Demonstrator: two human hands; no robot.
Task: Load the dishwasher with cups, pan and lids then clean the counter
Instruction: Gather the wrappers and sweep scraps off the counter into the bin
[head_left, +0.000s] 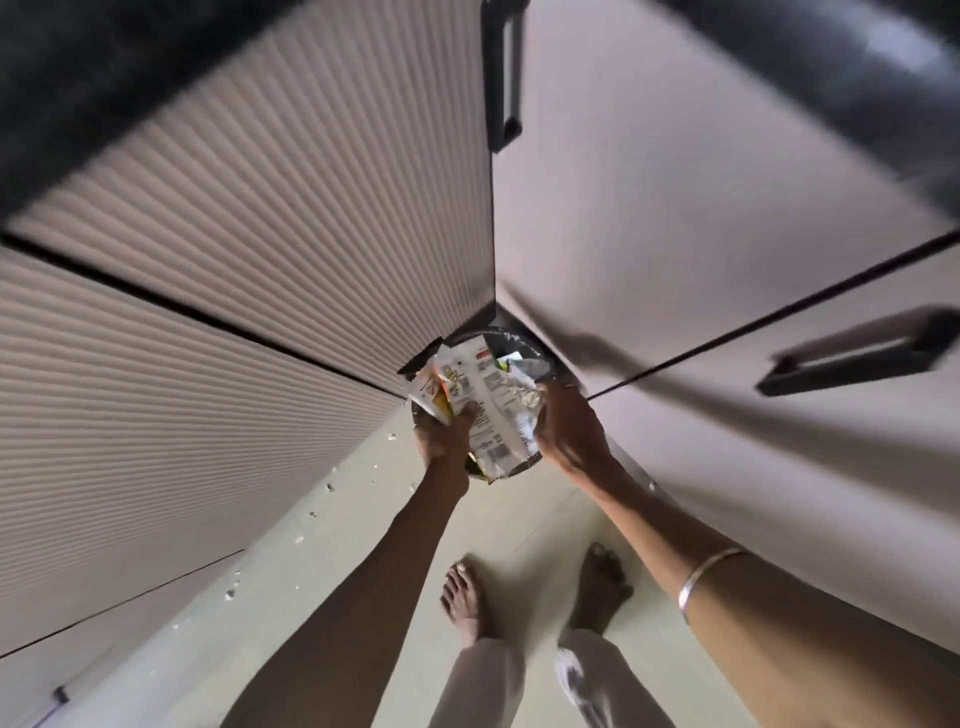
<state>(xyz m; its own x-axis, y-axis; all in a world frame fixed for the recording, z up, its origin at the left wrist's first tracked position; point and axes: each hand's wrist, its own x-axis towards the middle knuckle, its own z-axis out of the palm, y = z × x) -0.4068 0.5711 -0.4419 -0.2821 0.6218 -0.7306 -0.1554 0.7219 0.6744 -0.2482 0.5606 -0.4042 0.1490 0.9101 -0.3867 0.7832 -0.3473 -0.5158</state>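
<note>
I'm looking straight down into a corner where ribbed cabinet fronts (218, 249) meet smooth cabinet doors (701, 218); only the dark counter (67, 78) edge shows at the top, blurred. No dishwasher, cups, pan or lids in view, so I can't confirm loading is done. My guess: I'm in the counter-cleaning part, binning rubbish. The floor (332, 571) has white crumbs scattered along the ribbed cabinet's base. A round dark bin (519, 343) sits on the floor, tight in the cabinet corner. Over its mouth a bunch of crumpled wrappers (488, 400) is held. Left hand (444, 434) grips the wrappers from the near-left side, thumb curled on top. Right hand (569, 431) has its fingers curled on the right edge of the wrappers, near the bin rim. Wrappers not yet let go; wiping the counter likely remains.
</note>
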